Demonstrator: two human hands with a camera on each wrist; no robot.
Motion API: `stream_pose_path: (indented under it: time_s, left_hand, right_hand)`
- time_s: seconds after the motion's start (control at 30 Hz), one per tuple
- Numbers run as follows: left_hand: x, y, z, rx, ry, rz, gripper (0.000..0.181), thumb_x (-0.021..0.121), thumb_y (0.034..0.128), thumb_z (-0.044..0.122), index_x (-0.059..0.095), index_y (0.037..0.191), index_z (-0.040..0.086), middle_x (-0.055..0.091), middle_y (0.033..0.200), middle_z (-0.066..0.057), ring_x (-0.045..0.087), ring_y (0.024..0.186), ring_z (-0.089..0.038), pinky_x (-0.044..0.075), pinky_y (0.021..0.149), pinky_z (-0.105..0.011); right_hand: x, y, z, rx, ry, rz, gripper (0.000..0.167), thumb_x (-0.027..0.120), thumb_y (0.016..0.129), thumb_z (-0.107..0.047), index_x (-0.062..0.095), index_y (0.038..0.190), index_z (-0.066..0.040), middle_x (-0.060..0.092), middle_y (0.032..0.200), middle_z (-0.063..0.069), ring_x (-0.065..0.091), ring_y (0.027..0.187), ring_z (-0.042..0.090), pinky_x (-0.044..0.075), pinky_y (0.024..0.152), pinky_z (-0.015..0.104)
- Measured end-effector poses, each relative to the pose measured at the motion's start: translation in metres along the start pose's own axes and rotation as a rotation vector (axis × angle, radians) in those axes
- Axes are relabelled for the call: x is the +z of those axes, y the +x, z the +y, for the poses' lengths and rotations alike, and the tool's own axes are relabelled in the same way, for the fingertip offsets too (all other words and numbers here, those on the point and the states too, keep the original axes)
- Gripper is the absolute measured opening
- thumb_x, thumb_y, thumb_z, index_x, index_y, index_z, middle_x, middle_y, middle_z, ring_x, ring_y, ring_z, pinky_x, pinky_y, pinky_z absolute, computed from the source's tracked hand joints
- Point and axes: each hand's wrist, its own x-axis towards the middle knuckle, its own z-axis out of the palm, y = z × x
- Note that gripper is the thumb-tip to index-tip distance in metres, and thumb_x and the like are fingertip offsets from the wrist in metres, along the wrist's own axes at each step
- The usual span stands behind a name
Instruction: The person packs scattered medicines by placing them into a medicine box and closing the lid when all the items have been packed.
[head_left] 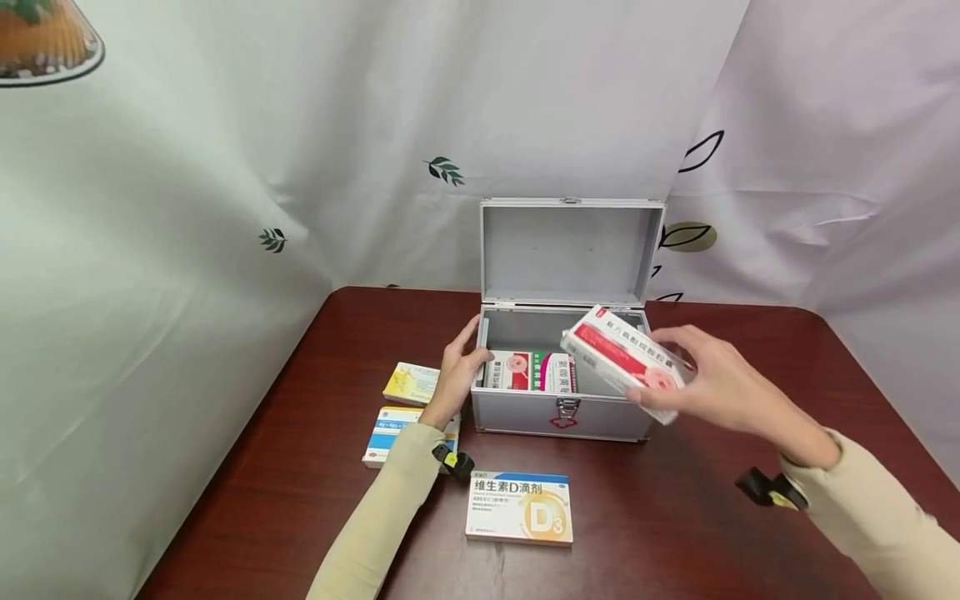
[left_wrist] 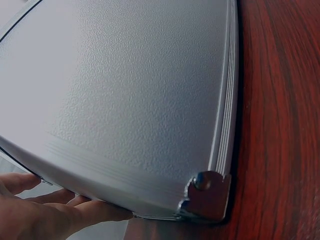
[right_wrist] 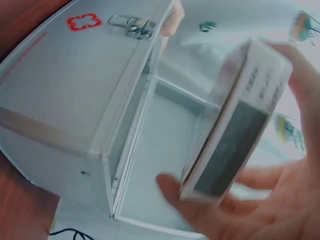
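A silver first-aid case [head_left: 517,415] stands on the table with its lid [head_left: 570,250] raised. My left hand [head_left: 452,377] holds the case's left wall, thumb over the rim; in the left wrist view its fingers [left_wrist: 100,211] lie along the case edge. Tilted above the right part of the case is a white and red medicine box [head_left: 618,354]. My right hand [head_left: 712,379] grips that box by its right end, thumb on the near side. Inside the case, at the left, lie a red and white medicine box [head_left: 516,367] and a pink, green and white one [head_left: 557,375].
A vitamin D box [head_left: 517,508] lies in front of the case. Left of it are a blue and white box [head_left: 390,433], partly behind the left forearm, and a yellow and white box [head_left: 411,383]. A white curtain [head_left: 375,125] hangs behind the table [head_left: 285,467].
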Motion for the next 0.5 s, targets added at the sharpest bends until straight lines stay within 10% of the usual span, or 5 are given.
stream_pose_path:
  time_s: [0.5]
  left_hand:
    - [-0.001,0.0,0.0,0.002,0.005,-0.009,0.067,0.053,0.0771,0.002,0.038,0.14,0.018,0.043,0.139,-0.001,0.04,0.124,-0.016,0.03,0.103,-0.038]
  right_hand:
    - [0.022,0.067,-0.014,0.271,-0.192,-0.291,0.045,0.07,0.067,-0.052,0.056,0.067,-0.009,0.052,0.057,0.002,0.044,0.048,0.015,0.031,0.04,0.026]
